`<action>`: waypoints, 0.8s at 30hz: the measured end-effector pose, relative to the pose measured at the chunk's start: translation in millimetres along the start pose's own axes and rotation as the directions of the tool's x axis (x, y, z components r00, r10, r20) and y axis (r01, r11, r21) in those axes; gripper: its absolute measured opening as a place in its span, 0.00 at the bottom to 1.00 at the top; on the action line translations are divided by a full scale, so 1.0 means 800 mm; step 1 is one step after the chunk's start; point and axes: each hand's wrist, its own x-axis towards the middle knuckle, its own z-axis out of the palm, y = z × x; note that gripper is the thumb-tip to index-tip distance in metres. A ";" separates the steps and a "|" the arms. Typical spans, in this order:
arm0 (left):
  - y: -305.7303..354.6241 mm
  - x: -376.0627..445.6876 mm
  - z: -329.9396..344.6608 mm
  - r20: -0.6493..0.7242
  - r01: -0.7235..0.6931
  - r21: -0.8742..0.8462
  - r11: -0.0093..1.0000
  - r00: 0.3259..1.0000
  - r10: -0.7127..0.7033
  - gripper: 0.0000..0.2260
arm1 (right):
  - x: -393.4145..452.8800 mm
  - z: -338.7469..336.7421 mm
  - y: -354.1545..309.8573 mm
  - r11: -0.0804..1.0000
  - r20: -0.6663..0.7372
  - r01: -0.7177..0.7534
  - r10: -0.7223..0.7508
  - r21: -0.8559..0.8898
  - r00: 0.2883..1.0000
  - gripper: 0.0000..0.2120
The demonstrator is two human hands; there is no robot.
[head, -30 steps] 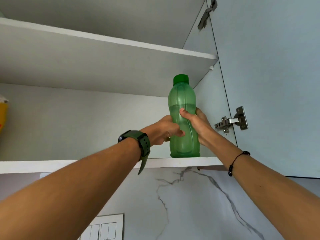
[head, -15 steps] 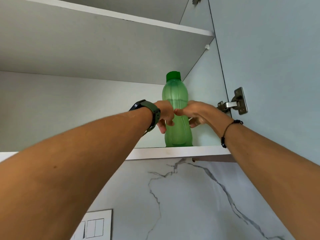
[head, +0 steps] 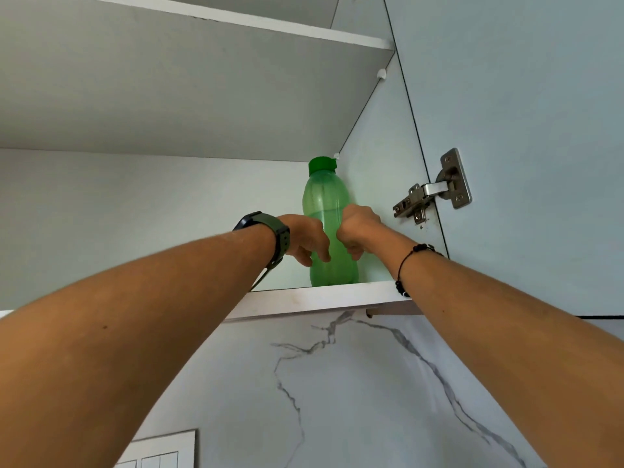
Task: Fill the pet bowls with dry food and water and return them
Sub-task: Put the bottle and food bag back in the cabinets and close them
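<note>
A translucent green water bottle (head: 324, 197) with a green cap stands upright on the lower cabinet shelf (head: 320, 298), close to the right side wall. Water shows inside up to about mid-height. Both my arms reach up in front of it. My left hand (head: 305, 238), with a dark green watch on the wrist, hangs before the bottle's left side with fingers loosely curled downward, not wrapped around it. My right hand (head: 358, 228), with a black bead bracelet on the wrist, is curled into a loose fist before the bottle's right side. No pet bowls are in view.
The cabinet door (head: 523, 130) stands open at the right on a metal hinge (head: 435, 194). An upper shelf (head: 202, 79) spans overhead. Below the cabinet is a marble-patterned wall (head: 337, 383) with a white switch plate (head: 158, 450) at the lower left.
Both hands gripped the bottle at the shelf's front edge a second ago. The bottle now stands farther back on the shelf, and both hands have let go and curled in front of it.
</note>
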 end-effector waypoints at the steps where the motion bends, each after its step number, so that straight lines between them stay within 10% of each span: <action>1: 0.000 0.003 -0.002 0.033 0.004 0.022 1.000 0.999 -0.005 0.18 | 0.002 0.001 0.000 1.000 0.020 -0.015 0.015 0.026 1.000 0.06; 19: -0.009 0.048 0.016 0.254 0.076 0.339 0.938 0.952 -0.169 0.16 | 0.007 0.010 0.007 0.875 0.451 0.194 0.032 -0.444 0.892 0.26; 24: -0.013 0.045 0.012 0.168 0.051 0.677 0.734 0.961 -0.222 0.39 | 0.003 0.012 0.011 0.850 0.406 0.238 -0.030 -0.470 0.913 0.25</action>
